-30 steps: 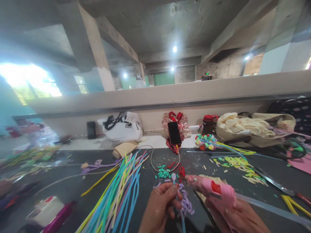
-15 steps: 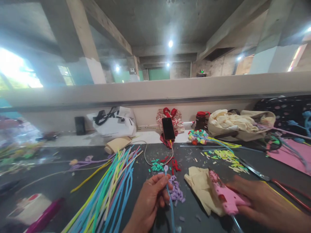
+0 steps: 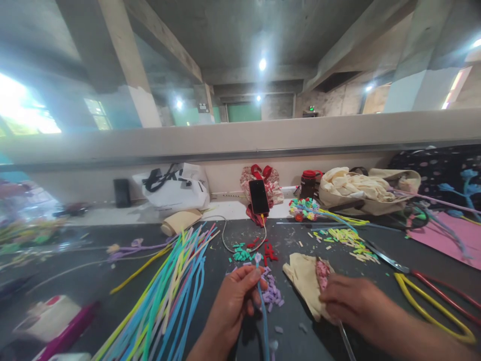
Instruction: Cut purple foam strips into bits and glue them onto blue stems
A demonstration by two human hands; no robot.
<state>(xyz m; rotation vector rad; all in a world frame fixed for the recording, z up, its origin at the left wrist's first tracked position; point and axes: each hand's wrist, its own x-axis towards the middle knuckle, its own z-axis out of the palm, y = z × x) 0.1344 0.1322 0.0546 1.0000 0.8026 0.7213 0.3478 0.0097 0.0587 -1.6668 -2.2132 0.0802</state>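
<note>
My left hand [image 3: 235, 301] pinches a light blue chenille stem [image 3: 264, 321] upright between thumb and fingers. A small pale purple piece [image 3: 257, 257] sits at the stem's top. Just behind that hand lies a pile of cut purple pieces [image 3: 272, 291]. To the right, my right hand [image 3: 355, 301] is closed over a pink hot glue gun [image 3: 322, 272], hiding its handle. The gun's nozzle end rests over a crumpled beige cloth or paper [image 3: 300, 278]. A clear glue stick [image 3: 345, 341] protrudes from its rear.
Long coloured chenille stems [image 3: 165, 296] lie at left. Green pieces [image 3: 242, 253], red pieces [image 3: 269, 251] and yellow pieces [image 3: 343, 236] are scattered behind. Scissors [image 3: 398, 265] with red and yellow handles lie at right. A phone [image 3: 258, 196] leans at the back, its cable on the table.
My right hand has moved left with the glue gun, turning it more upright over the beige cloth or paper. The scissors' yellow handle is now uncovered. My left hand keeps its pinch.
</note>
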